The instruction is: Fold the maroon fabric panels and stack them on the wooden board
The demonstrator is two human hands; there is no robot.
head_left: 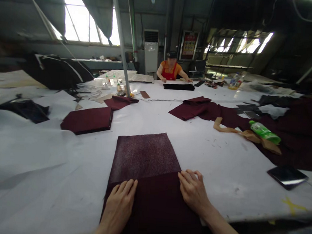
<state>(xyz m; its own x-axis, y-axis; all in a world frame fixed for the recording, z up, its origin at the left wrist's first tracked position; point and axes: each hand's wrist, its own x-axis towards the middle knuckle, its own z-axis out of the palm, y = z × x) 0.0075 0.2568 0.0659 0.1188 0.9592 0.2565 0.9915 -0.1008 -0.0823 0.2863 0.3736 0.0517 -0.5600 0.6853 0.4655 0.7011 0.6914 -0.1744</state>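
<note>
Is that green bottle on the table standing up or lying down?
Lying down. The green bottle rests on its side on a tan strip, lengthwise along the white table.

a fabric piece [144,155] lay near on the worktop [218,154], both hands on its near part. a folded stack [87,120] lay far left, a bottle [264,132] far right, a tablet [287,176] right.

Left hand [119,200] and right hand [193,190] flat on maroon fabric piece [144,155], white table [217,161], green bottle [264,132], tablet [286,176]
</note>
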